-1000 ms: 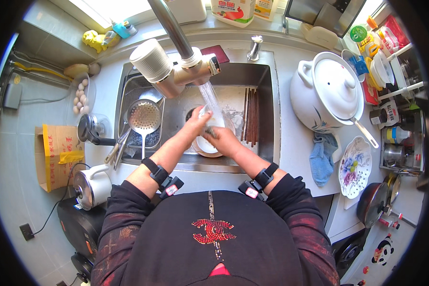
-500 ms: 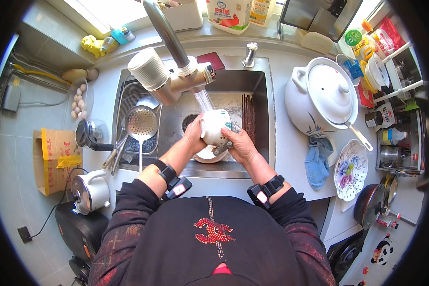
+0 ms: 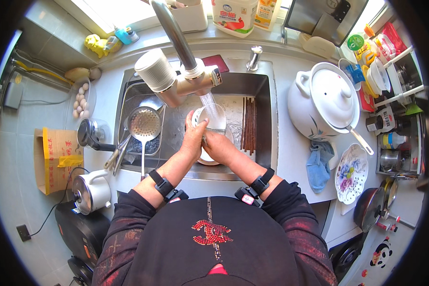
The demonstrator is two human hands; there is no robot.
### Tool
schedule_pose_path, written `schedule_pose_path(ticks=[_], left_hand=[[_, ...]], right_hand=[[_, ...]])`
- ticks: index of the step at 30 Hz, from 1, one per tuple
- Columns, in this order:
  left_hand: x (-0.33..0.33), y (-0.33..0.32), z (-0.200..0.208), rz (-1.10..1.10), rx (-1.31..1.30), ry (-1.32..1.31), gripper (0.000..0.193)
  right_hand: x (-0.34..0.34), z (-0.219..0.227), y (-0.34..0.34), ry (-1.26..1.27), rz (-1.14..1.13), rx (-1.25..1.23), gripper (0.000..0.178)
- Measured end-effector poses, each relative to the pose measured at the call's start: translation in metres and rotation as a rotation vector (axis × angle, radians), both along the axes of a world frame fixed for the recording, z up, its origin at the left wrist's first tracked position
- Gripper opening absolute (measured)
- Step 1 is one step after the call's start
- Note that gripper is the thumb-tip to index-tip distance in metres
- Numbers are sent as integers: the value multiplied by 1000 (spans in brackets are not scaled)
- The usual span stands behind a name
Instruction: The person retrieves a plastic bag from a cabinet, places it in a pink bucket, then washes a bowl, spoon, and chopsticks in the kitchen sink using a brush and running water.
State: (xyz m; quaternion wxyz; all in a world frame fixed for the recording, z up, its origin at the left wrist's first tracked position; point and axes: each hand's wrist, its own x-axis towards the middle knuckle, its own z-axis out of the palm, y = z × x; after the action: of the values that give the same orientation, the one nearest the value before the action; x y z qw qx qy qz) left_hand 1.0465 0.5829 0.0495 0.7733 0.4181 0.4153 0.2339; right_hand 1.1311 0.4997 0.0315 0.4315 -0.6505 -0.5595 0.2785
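A white bowl [image 3: 216, 114] is tilted under the running water, its inside turned up to the stream. My left hand [image 3: 194, 136] is closed on its left rim, thumb at the near edge. My right hand [image 3: 219, 147] presses on the bowl's near underside with its fingers curled out of sight. The steel wool scrubber that showed in this hand a moment ago is now hidden behind hand and bowl. Below both hands another white bowl [image 3: 208, 161] rests in the sink [image 3: 174, 145], partly covered. The faucet [image 3: 191, 78], with a white filter head, hangs just above the bowl.
Dark chopsticks [image 3: 249, 125] lie at the sink's right side. A wire basket [image 3: 152, 148] with a skimmer [image 3: 145, 125] stands at the left. A large lidded pot [image 3: 319, 102], a blue cloth [image 3: 319, 164] and a floral dish [image 3: 352, 171] occupy the right counter. Eggs [image 3: 81, 101] sit left.
The bowl has turned from showing its patterned outside to showing its inside under the stream. My right hand has moved left and beneath it, close to my left hand.
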Motion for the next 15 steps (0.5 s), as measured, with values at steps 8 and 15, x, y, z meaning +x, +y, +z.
schedule_pose_path(ticks=[8, 15], left_hand=[[-22, 24, 1, -293, -176, 79, 55], [-5, 6, -20, -37, -135, -34, 52]], right_hand=[[37, -17, -18, -927, 224, 84, 35], [-3, -11, 3, -190, 29, -59, 22]])
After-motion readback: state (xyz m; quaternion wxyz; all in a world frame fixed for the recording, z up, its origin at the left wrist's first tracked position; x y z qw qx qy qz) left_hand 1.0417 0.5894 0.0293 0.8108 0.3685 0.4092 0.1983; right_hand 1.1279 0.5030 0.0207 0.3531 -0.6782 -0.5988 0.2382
